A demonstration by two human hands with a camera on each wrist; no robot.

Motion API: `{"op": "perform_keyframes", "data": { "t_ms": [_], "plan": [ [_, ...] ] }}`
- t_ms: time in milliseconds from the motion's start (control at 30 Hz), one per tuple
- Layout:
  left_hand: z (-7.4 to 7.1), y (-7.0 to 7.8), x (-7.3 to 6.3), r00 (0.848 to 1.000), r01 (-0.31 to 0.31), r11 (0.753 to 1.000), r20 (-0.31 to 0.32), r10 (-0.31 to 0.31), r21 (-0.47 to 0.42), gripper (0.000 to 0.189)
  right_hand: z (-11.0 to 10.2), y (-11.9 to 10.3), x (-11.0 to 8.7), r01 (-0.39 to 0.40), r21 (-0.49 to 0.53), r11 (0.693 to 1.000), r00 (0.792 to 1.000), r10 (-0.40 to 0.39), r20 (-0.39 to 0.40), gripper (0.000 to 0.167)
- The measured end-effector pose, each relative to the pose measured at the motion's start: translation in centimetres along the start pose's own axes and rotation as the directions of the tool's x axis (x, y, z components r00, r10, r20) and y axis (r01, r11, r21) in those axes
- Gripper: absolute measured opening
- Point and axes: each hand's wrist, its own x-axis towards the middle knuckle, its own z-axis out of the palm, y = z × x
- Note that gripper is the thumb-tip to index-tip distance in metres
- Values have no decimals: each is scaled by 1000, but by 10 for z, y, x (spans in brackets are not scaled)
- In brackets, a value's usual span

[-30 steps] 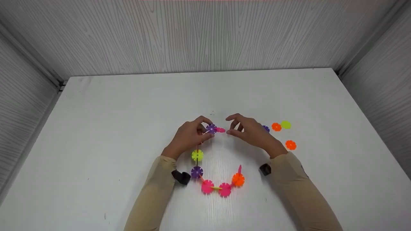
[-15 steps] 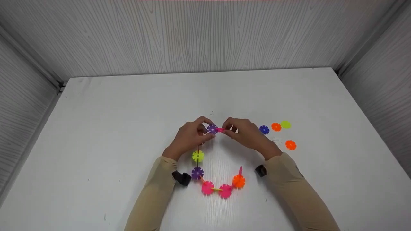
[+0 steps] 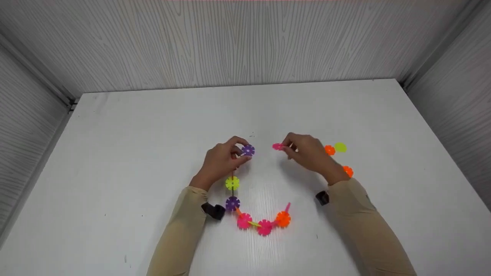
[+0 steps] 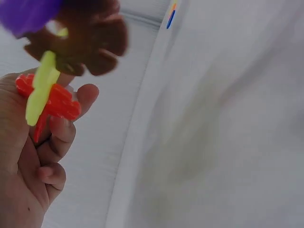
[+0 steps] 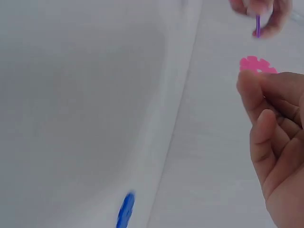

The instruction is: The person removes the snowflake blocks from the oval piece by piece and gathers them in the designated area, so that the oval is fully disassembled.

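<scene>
pinching purple notched disc (image 3: 248, 147) with fingers (image 3: 238, 139) of left hand (image 3: 218, 159), up by far end of disc chain (image 3: 244, 221) | pinching pink notched disc (image 3: 277, 146) in right hand (image 3: 310, 152), totally clear of the purple, above desk (image 3: 153, 134)

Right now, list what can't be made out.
Head view: nearer orange disc, lower part hidden by the right arm.
Left wrist view: purple disc, blurred, cut by the top edge.
Right wrist view: blue disc, cut by the bottom edge; pink disc, partly behind the right hand.
</scene>
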Motion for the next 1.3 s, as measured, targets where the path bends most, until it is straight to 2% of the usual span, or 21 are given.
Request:
{"op": "perform_keyframes", "data": {
  "t_ms": [133, 233, 333, 500, 1067, 1300],
  "plan": [
    [-15, -15, -7, 992, 93, 995, -82, -95, -38, 34, -28, 37, -18, -122, -12, 992, 990, 121, -75, 16],
    [-18, -17, -6, 995, 76, 996, -63, -79, -40, 37, -41, 55, -28, -195, 3, 981, 978, 195, -73, 19],
    [-18, -15, -4, 998, 49, 998, -38, -50, -45, 39, -46, 64, -32, -209, 42, 977, 973, 212, -90, 21],
    [-14, -15, -4, 997, 57, 998, -45, -58, -41, 38, -49, 74, -37, -222, 54, 973, 966, 227, -119, 26],
    [-13, -15, -6, 997, 77, 997, 0, -78, -31, 38, -48, 86, -49, -253, 71, 965, 966, 256, -34, 35],
    [-13, -15, -6, 995, 94, 995, 28, -93, -40, 39, -47, 85, -51, -291, 61, 955, 957, 290, 13, 36]
  ]
}}
